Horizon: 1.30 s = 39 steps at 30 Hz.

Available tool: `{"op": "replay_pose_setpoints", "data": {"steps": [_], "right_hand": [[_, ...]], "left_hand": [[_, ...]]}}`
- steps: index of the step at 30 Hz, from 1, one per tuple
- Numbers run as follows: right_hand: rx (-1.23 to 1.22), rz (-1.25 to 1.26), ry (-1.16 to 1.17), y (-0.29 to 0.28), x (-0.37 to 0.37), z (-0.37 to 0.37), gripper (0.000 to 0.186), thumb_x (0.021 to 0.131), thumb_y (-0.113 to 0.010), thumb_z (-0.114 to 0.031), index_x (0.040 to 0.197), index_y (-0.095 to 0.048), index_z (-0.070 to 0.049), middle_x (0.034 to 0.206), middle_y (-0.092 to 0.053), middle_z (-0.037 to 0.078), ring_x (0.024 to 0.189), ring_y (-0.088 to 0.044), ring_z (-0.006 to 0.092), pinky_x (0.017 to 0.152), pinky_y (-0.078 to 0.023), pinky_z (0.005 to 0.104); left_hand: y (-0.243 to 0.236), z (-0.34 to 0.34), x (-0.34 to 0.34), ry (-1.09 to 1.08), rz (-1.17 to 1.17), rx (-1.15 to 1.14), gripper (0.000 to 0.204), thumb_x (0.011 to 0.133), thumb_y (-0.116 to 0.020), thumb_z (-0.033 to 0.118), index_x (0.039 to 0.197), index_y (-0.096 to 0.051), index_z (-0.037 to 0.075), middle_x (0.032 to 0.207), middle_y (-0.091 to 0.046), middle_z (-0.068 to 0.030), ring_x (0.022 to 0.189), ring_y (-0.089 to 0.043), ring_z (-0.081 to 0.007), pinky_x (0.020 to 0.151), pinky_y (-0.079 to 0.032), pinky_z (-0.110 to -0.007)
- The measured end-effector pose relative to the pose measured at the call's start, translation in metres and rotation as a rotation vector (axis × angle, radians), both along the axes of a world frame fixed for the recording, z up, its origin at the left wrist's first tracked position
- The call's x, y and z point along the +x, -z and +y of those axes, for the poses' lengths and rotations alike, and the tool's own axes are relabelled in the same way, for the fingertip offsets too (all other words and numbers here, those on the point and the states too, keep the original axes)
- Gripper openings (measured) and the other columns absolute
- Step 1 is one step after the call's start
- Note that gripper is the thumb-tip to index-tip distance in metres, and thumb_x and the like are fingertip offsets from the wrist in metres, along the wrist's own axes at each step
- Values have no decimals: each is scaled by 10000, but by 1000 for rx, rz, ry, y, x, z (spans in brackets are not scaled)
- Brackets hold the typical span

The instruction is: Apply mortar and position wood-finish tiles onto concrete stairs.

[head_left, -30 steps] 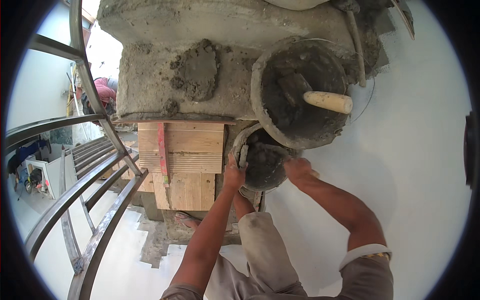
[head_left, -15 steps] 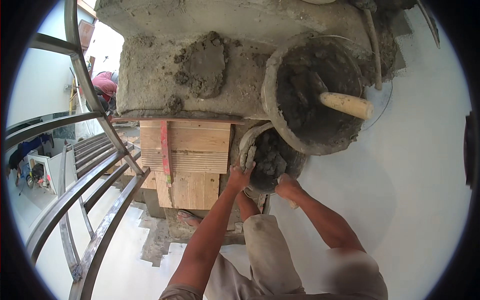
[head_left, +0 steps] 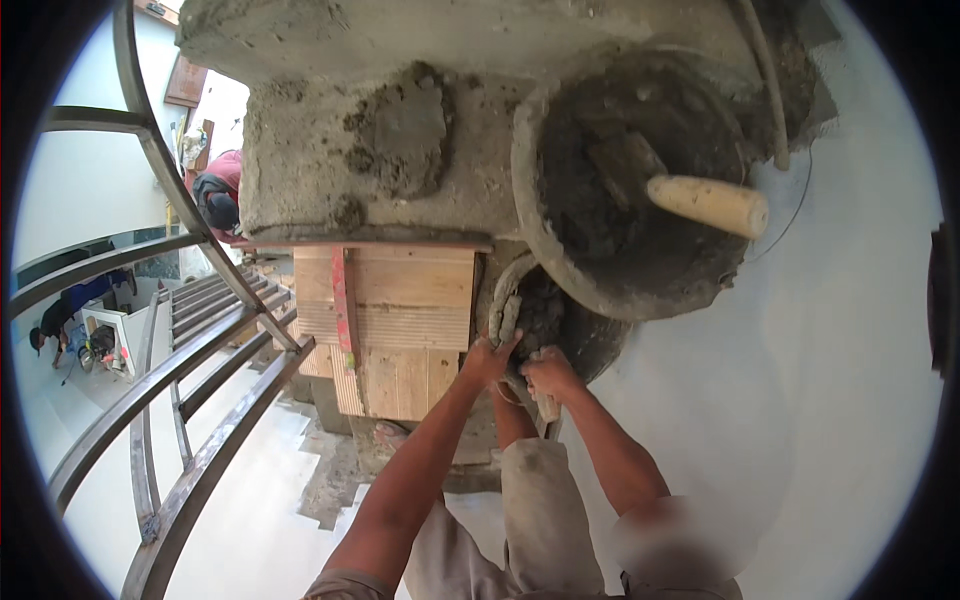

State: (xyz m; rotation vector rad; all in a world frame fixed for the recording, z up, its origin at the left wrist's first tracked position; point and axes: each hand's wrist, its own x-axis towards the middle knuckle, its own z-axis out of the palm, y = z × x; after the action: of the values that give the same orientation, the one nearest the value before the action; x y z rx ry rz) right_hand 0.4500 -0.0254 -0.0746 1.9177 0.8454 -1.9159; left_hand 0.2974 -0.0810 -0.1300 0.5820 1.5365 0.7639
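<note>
Beside the tiled step, my left hand (head_left: 488, 360) is closed on the mortar-crusted rim of a small bucket (head_left: 500, 285). Dark wet mortar (head_left: 540, 315) lies inside it. At the bucket's near side, my right hand (head_left: 552, 374) wraps round a tool with a pale wooden handle (head_left: 548, 408); its working end is hidden. Just beyond, a larger mortar bucket (head_left: 527, 190) overlaps the small one from above. A trowel (head_left: 705, 202) with a thick wooden handle leans in it, its blade against the grey mortar.
Wood-look tiles (head_left: 415, 285) cover the step on the left, with a red strip (head_left: 344, 305) across them. A mortar heap (head_left: 410, 135) sits on the rough concrete above. Metal railing (head_left: 225, 265) curves along the left. Two people work beyond it, one in red (head_left: 225, 180).
My right hand has moved left, closer to my left hand, with the wooden-handled tool. My left hand stays on the bucket rim. The view has shifted slightly, and the person in red has changed posture.
</note>
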Motion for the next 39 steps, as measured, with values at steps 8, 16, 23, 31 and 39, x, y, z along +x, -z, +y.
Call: {"op": "replay_pose_setpoints", "data": {"steps": [8, 16, 23, 31, 39], "right_hand": [[-19, 120, 238, -18, 6, 5, 151, 883, -714, -85, 867, -573, -35, 693, -572, 64, 509, -566, 181, 452, -493, 374], [46, 256, 379, -31, 28, -30, 180, 876, -740, -103, 915, -574, -47, 718, -568, 50, 505, -562, 167, 449, -485, 353], [180, 266, 499, -70, 29, -19, 222, 881, -752, -134, 966, -560, -64, 742, -567, 43, 519, -556, 145, 453, -490, 336], [308, 207, 400, -120, 60, -50, 153, 897, -686, -97, 968, -556, -59, 725, -559, 27, 529, -556, 128, 449, -498, 328], [259, 122, 214, -221, 7, -52, 149, 899, -691, -87, 987, -579, -41, 760, -598, 38, 546, -565, 116, 491, -509, 323]], "left_hand": [[-7, 3, 0, -31, -285, 3, 641, 970, -726, 332, 1450, -479, -13, 1268, -676, -209, 1181, -637, -267, 1007, -488, -357], [-26, 2, -8, 45, -195, 44, 903, 919, -773, 401, 1560, -293, -17, 1407, -582, -233, 1286, -571, -283, 1080, -440, -355], [-24, -59, -12, -59, -37, 72, 1003, 963, -712, 408, 1641, -60, 59, 1519, -457, -272, 1283, -567, -316, 1013, -490, -384], [-87, -99, -60, -126, 32, -16, 946, 1002, -651, 402, 1646, -39, 78, 1570, -374, -302, 1298, -569, -403, 1004, -522, -415], [-132, -62, -133, -360, 2, 155, 951, 995, -652, 444, 1652, -46, 117, 1611, -321, -280, 1403, -475, -414, 1058, -479, -452]]}}
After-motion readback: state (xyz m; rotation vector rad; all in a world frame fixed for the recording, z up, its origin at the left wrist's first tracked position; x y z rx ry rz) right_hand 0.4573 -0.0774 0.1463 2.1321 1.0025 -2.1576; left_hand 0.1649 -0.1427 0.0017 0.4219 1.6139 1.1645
